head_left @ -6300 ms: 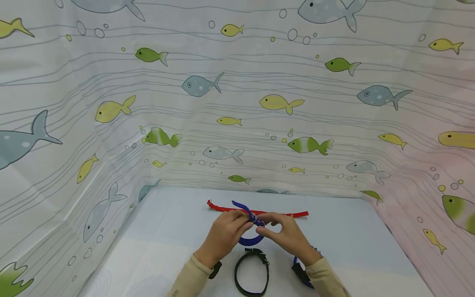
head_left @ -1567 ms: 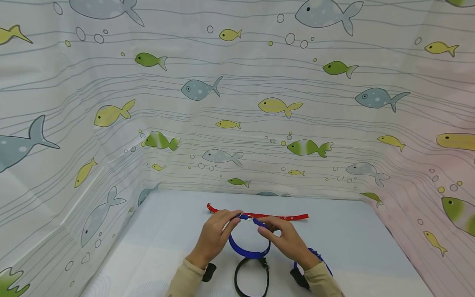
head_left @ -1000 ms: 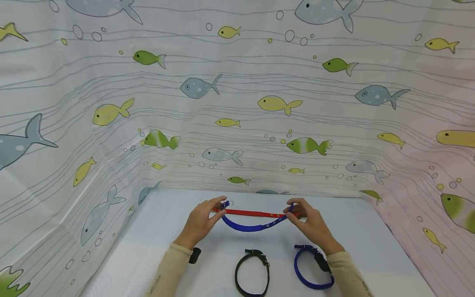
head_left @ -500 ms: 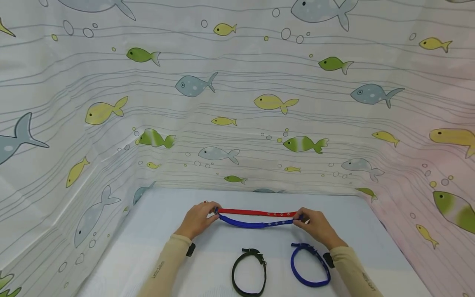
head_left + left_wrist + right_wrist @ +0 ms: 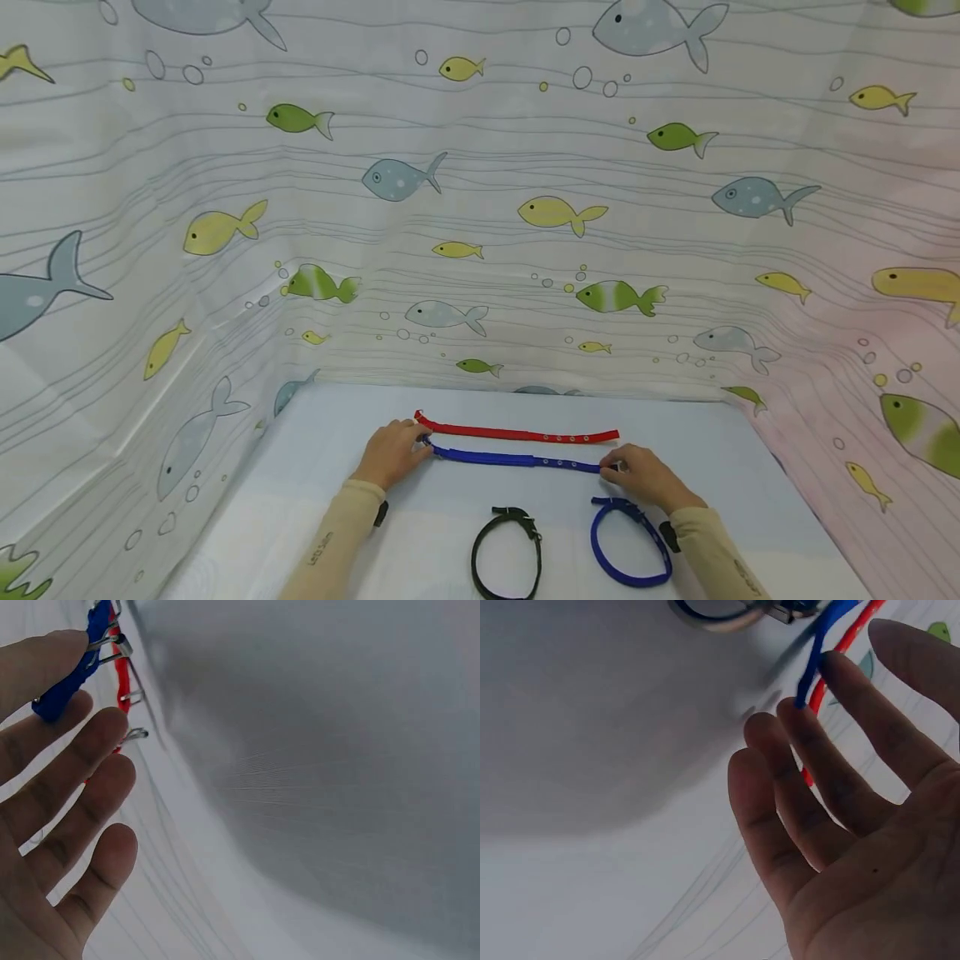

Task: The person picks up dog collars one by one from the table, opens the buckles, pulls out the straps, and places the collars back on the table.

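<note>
A blue collar (image 5: 487,457), unfastened and nearly straight, lies across the table in the head view. My left hand (image 5: 390,454) pinches its buckle end; in the left wrist view the thumb presses on the blue strap (image 5: 73,684), with the index finger behind it and the other fingers spread. At the holed end is my right hand (image 5: 645,477). The right wrist view shows the strap tip (image 5: 808,679) against the index and middle fingertips, the thumb standing apart from it. Just behind, a red collar (image 5: 487,432) lies straight, parallel to the blue one.
Two fastened collars lie as loops nearer the front: a dark one (image 5: 475,558) in the middle and a blue one (image 5: 630,581) to the right, beside my right forearm. Fish-patterned sheeting (image 5: 495,275) rises at the table's back and sides.
The blue collar was a closed loop between both hands; it has been unbuckled, stretched out and lowered in front of the red one. My hands have moved apart, and the right thumb now stands off the strap.
</note>
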`<move>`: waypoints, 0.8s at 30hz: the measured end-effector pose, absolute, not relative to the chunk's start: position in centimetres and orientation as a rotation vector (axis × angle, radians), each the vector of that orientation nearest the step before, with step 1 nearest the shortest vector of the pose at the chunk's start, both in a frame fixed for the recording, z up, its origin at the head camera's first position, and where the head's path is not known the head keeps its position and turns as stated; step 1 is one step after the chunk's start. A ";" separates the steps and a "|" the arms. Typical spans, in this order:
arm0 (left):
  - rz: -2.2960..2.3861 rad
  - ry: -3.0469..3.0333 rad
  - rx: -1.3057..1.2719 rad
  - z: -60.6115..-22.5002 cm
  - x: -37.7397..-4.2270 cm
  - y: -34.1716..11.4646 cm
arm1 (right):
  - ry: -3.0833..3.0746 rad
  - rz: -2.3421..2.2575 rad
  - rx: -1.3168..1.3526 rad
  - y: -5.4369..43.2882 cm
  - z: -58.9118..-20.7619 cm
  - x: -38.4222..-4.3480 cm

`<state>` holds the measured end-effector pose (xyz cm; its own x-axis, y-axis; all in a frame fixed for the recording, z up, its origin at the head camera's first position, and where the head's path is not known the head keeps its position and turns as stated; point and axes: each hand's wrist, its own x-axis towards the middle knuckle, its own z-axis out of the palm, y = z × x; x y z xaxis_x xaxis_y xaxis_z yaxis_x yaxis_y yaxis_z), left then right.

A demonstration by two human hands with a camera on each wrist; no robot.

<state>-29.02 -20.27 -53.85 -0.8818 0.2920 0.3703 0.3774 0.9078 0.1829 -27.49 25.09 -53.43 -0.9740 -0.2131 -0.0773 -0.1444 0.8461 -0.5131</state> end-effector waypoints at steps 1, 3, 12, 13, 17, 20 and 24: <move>-0.357 -2.741 -0.487 -54.0 -29.0 -20.3 | 2.888 -0.794 -0.287 25.1 -53.6 -27.5; -0.368 -2.745 -0.479 -54.1 -28.9 -20.3 | 2.896 -0.812 -0.300 25.0 -53.7 -27.5; -0.396 -2.736 -0.487 -53.7 -28.2 -20.3 | 2.948 -0.984 -0.451 25.2 -53.5 -27.1; -0.402 -2.742 -0.484 -53.7 -28.0 -20.2 | 2.941 -1.004 -0.447 25.3 -53.5 -27.0; -0.418 -2.731 -0.464 -53.5 -27.5 -20.3 | 2.909 -1.057 -0.368 25.6 -53.5 -26.8; -0.418 -2.687 -0.458 -53.1 -27.3 -20.4 | 2.881 -1.075 -0.284 26.2 -53.5 -26.5; -0.406 -2.599 -0.470 -52.5 -26.7 -20.5 | 2.850 -1.050 -0.207 27.4 -53.7 -25.6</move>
